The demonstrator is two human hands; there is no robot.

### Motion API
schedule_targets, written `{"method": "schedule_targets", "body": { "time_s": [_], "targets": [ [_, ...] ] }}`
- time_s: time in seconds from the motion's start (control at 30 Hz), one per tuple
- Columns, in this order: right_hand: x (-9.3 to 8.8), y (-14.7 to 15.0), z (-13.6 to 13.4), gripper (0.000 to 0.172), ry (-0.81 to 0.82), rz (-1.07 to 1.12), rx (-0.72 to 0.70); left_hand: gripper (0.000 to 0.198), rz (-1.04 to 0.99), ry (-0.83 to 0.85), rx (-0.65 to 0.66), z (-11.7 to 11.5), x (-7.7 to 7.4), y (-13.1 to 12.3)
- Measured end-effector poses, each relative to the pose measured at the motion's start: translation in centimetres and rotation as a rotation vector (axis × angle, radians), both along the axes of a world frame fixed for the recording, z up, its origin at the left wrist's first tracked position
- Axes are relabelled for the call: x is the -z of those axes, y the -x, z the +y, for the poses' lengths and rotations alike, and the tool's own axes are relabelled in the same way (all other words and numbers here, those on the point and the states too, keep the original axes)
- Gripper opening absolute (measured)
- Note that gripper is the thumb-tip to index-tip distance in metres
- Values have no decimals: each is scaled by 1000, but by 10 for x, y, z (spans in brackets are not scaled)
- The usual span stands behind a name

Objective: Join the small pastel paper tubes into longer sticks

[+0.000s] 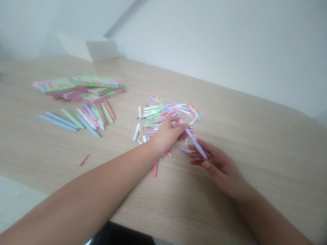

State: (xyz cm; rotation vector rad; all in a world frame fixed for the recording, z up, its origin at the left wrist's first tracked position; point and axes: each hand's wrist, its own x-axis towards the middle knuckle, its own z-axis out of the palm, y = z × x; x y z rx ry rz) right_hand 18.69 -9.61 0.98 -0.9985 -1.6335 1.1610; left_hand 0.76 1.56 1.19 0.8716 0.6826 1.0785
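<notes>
Though slender, matte lilac pen (plastic)

A wooden table holds pastel packets, a row of pens and loose pen parts.

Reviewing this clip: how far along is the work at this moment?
Looks done: a row of whole pastel pens lies side by side below the stacked pastel boxes. In hand: the left hand grips a lilac pen, its lower end by the right hand. Left: the larger loose heap of pen parts.
</notes>
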Motion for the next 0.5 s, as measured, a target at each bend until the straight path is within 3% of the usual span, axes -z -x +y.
{"method": "schedule_targets", "body": {
  "time_s": [0.3, 0.5],
  "targets": [
    [-4, 4, -3, 53, 28, 43, -76, 25, 29, 5, 11, -1, -2, -1],
    [-1, 3, 0, 55, 39, 49, -18, 26, 50, 14, 26, -5, -8, 1]
  ]
}}
